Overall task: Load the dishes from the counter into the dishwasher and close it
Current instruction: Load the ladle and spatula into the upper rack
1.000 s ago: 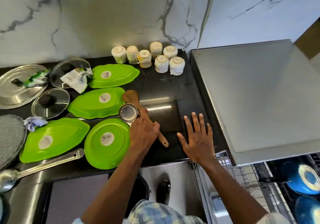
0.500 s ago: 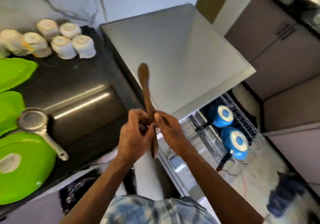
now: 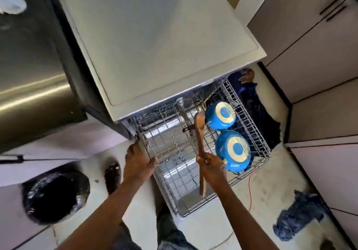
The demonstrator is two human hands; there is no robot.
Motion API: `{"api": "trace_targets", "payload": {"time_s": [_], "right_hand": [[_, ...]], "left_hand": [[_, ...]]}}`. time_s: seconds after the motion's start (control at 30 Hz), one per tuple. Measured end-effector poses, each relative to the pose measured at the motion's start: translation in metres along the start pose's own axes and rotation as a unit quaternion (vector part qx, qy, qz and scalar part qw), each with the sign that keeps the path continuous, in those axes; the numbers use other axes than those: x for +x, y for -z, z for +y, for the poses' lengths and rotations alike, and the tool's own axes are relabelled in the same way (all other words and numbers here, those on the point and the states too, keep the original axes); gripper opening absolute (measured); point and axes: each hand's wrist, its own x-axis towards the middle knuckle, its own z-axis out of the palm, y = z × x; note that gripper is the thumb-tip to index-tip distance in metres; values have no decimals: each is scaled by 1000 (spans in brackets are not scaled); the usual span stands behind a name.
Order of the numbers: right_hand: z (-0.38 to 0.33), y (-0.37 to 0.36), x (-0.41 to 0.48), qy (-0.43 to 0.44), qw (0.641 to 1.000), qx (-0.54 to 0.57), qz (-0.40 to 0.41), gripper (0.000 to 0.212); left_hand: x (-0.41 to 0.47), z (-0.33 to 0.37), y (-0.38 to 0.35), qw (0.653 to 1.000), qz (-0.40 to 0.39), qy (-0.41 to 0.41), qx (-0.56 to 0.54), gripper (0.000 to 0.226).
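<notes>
Your right hand (image 3: pixel 212 167) has its fingers clamped on the wooden spoon (image 3: pixel 200 131) above the dishwasher rack (image 3: pixel 170 197), your left hand (image 3: pixel 138 161) gripping the rim, and laid flat, the slim handle could slip through the wires.

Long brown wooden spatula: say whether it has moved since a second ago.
Yes: the spatula left the black counter, rightward, to above the dishwasher's wire rack.
</notes>
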Motion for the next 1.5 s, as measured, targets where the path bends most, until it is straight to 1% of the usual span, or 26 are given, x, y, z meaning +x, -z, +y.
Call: {"api": "trace_targets", "payload": {"time_s": [0.07, 0.13, 0.2, 0.3, 0.37, 0.47, 0.57, 0.67, 0.8, 0.93, 1.07, 1.17, 1.23, 1.3, 1.4, 1.5], "right_hand": [[23, 5, 28, 10, 995, -97, -21, 15], [41, 3, 55, 22, 985, -165, -49, 22], [53, -2, 76, 30, 977, -201, -59, 23], [62, -14, 93, 32, 968, -242, -63, 27], [66, -18, 95, 28, 962, -268, -51, 31], [77, -14, 85, 29, 956, -292, -6, 33], [90, -4, 70, 28, 956, -291, 30, 27], [101, 4, 69, 25, 953, -300, 23, 27], [96, -6, 94, 60, 944, -322, 20, 30], [86, -27, 127, 94, 942, -322, 27, 31], [77, -44, 159, 102, 946, -304, 50, 31], [71, -54, 182, 95, 951, -286, 76, 35], [67, -60, 194, 91, 942, -313, 81, 43], [66, -63, 200, 94, 926, -359, 64, 50], [71, -64, 201, 110, 922, -369, 43, 42], [79, -57, 199, 141, 912, -381, 57, 28]], "left_hand": [[8, 0, -23, 996, -5, 88, -16, 103], [15, 0, -48, 989, -12, 139, -47, 99], [21, -3, -69, 986, 0, 154, -66, 87], [28, -10, -87, 982, 60, 163, -69, 72], [29, -10, -92, 981, 86, 165, -48, 66], [25, -8, -96, 981, 120, 151, -27, 59], [23, -6, -95, 980, 137, 142, -31, 55], [21, -1, -96, 978, 139, 149, -38, 54], [17, 2, -98, 978, 149, 145, -35, 55], [18, 0, -100, 979, 150, 136, -33, 57], [20, -2, -103, 978, 157, 133, -37, 58], [23, -6, -106, 978, 160, 132, -40, 57], [23, -8, -108, 976, 166, 136, -41, 56], [24, -9, -109, 975, 173, 131, -43, 56], [24, -9, -110, 976, 173, 127, -43, 58], [25, -11, -111, 976, 167, 130, -44, 59]]}}
